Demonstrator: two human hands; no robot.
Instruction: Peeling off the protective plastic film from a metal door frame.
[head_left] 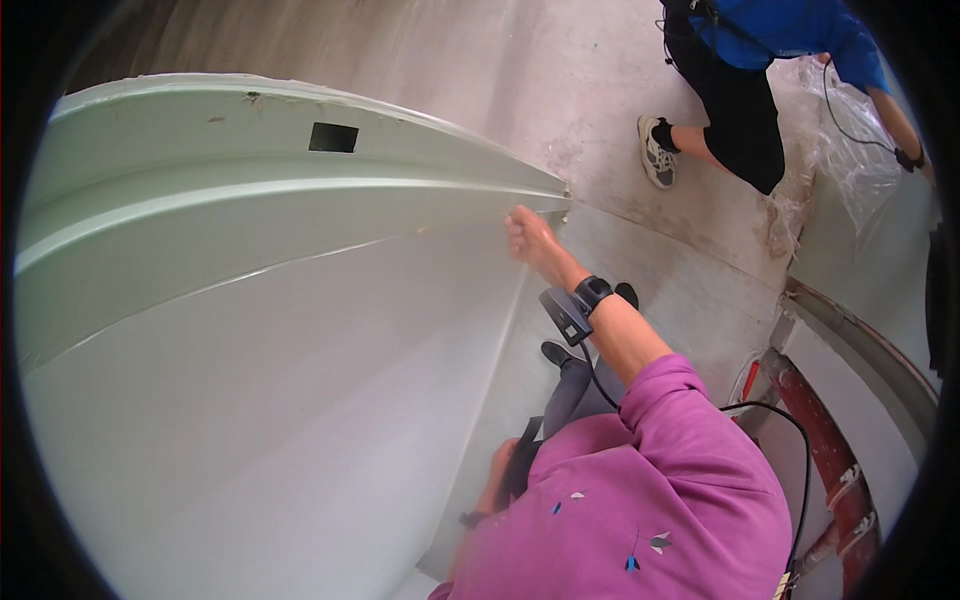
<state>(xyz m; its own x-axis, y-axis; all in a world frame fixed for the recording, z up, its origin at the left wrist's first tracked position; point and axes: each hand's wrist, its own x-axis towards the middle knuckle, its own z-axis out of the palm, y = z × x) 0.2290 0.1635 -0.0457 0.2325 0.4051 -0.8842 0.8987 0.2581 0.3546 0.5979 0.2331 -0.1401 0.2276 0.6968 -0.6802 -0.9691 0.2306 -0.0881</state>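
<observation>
A large pale green panel [230,215] with a raised ridge and a rectangular cut-out [333,137] fills the left side. At the panel's right end, my right hand [530,240] is closed, its fingers curled against or just beside the ridge. Whatever those fingers hold, if anything, is too small to make out. Close to my body, my left hand [503,458] is low beside a dark, flat item [522,462] that partly covers it. Its fingers are hidden. A black strap with a small dark device [567,315] sits on my right wrist.
Another person [745,90] in a blue top and black shorts is at the upper right, beside clear plastic film [850,150]. Red metal framework [815,440] and a black cable [790,415] lie to my right. Concrete floor [690,250] shows between.
</observation>
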